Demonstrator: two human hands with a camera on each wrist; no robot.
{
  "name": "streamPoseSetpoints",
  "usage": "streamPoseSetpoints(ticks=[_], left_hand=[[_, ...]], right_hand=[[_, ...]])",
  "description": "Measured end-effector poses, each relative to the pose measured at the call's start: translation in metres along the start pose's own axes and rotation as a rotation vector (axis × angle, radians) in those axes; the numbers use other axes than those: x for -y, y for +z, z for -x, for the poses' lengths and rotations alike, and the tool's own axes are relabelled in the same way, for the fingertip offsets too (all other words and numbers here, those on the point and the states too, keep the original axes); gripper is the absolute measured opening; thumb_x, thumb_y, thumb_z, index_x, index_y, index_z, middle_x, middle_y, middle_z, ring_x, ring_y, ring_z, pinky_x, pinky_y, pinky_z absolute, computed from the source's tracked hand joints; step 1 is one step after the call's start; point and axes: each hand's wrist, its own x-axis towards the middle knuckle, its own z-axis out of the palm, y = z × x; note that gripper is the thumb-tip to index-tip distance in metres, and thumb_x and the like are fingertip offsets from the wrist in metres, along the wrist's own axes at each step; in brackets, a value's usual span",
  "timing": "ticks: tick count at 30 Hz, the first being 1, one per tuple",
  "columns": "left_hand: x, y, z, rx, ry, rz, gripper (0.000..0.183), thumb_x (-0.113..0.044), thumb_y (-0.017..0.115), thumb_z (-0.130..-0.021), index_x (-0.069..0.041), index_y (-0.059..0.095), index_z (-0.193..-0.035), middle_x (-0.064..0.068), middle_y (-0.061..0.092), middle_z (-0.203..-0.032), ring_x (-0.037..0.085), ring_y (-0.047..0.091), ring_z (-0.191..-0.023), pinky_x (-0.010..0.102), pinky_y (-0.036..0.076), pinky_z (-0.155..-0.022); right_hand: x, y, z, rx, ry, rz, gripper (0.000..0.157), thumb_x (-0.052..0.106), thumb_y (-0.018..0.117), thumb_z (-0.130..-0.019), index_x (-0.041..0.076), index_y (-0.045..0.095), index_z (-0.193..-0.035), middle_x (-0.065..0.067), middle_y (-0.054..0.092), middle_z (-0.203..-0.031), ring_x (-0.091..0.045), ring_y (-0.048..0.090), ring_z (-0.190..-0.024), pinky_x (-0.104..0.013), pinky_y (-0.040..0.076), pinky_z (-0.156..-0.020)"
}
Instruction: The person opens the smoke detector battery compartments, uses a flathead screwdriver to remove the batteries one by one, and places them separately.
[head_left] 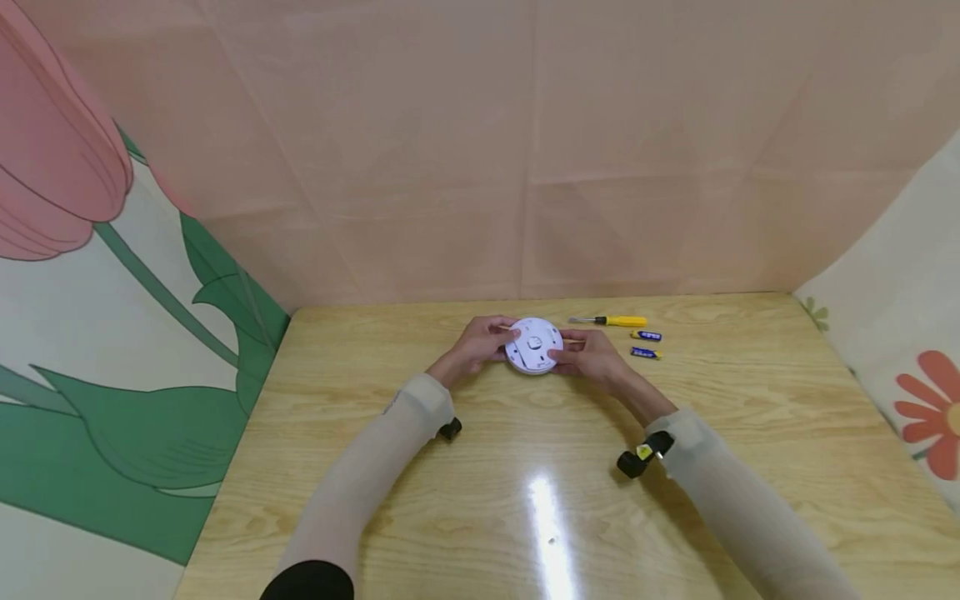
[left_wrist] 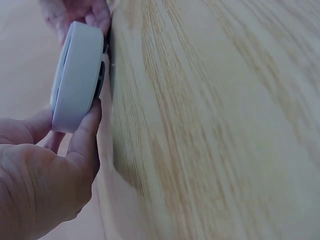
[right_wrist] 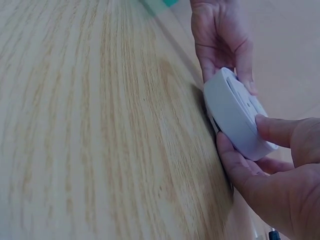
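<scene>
Both hands hold a round white smoke alarm (head_left: pixel 534 354) between them, its flat face with small slots and a central raised part turned up toward the head camera. My left hand (head_left: pixel 480 343) pinches its left edge, thumb on the upper face and fingers beneath. On the opposite edge, my right hand (head_left: pixel 592 358) grips it the same way. In the left wrist view the alarm's smooth side wall (left_wrist: pixel 80 80) shows, with dark openings on its underside. The right wrist view shows it tilted, close over the table, the right thumb (right_wrist: pixel 275 131) on its rim.
Beyond the right hand lie a yellow-handled screwdriver (head_left: pixel 624 321) and two blue-and-yellow batteries, one battery (head_left: pixel 647 336) behind the other battery (head_left: pixel 646 353). The wood-grain table (head_left: pixel 480 500) ends at a pink cloth backdrop (head_left: pixel 420 208).
</scene>
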Motion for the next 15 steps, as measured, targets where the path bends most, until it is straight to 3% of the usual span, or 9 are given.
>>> streamPoseSetpoints(ticks=[9,15], left_hand=[[0.0034,0.0004,-0.0031,-0.007,0.014,0.013,0.031,-0.006,0.069,-0.103,-0.002,0.071,-0.134,0.009,0.067,-0.108,0.014,0.067,-0.086,0.025,0.062,-0.071],[0.0029,0.0032,-0.0007,-0.039,0.023,-0.015,0.03,-0.006,0.069,-0.103,-0.001,0.072,-0.132,0.009,0.065,-0.105,0.014,0.065,-0.084,0.024,0.061,-0.069]], right_hand=[[-0.0038,0.001,0.0011,-0.021,-0.026,0.019,0.065,-0.005,0.071,-0.099,-0.009,0.041,-0.157,-0.025,0.071,-0.12,-0.018,0.076,-0.092,-0.04,0.063,-0.091],[-0.006,0.0031,0.002,-0.041,-0.036,0.048,0.065,-0.003,0.074,-0.097,-0.009,0.045,-0.155,-0.029,0.071,-0.125,-0.017,0.076,-0.092,-0.037,0.064,-0.088]])
